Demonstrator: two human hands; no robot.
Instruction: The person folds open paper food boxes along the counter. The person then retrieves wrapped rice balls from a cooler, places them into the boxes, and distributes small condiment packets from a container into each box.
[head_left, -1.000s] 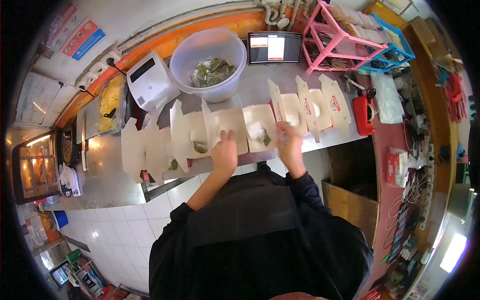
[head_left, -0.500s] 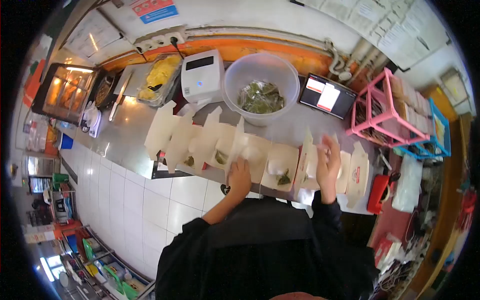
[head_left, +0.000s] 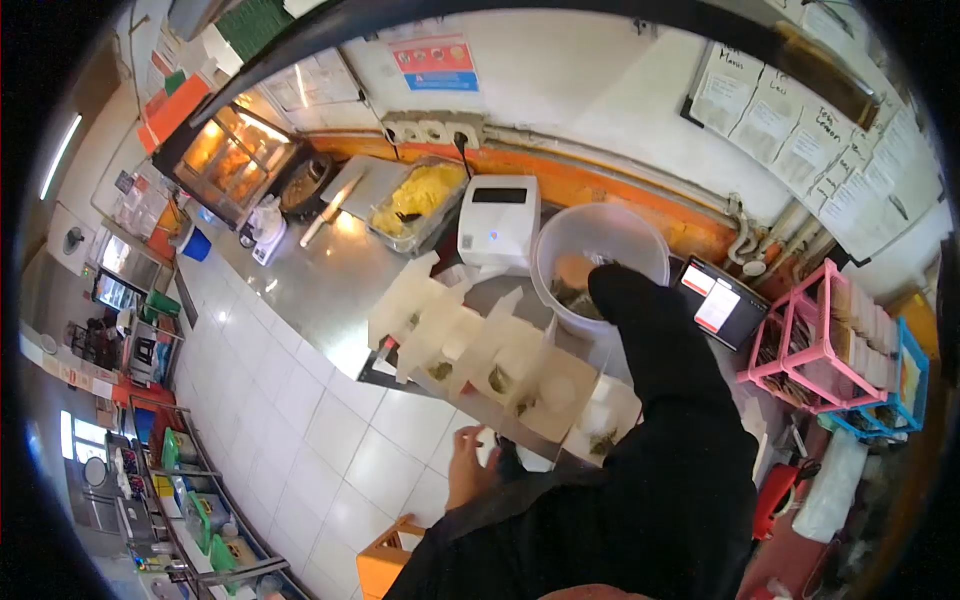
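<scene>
My right arm in a black sleeve reaches forward into a large translucent plastic tub (head_left: 640, 225). The back of my right hand (head_left: 575, 270) shows inside it, over green leaves; its fingers are hidden. My left hand (head_left: 470, 467) hovers off the counter's front edge, fingers loosely apart and nothing visible in them. Open paperboard boxes stand in a row along that edge. One box (head_left: 622, 398) holds a white mound with green leaves beside it, and a neighbouring box (head_left: 570, 410) also has a white mound. My sleeve covers the boxes farther right.
A white printer-like device (head_left: 497, 250) stands left of the tub, beside a tray of yellow food (head_left: 420, 205) and a knife (head_left: 330, 212). To the right are a tablet (head_left: 715, 300), a pink rack (head_left: 815, 345) and a red tape dispenser (head_left: 775, 500). An orange object (head_left: 385, 560) is below.
My right hand has moved from above the right-hand boxes into the tub. My left hand has left the boxes and dropped toward my body. The view has shifted.
</scene>
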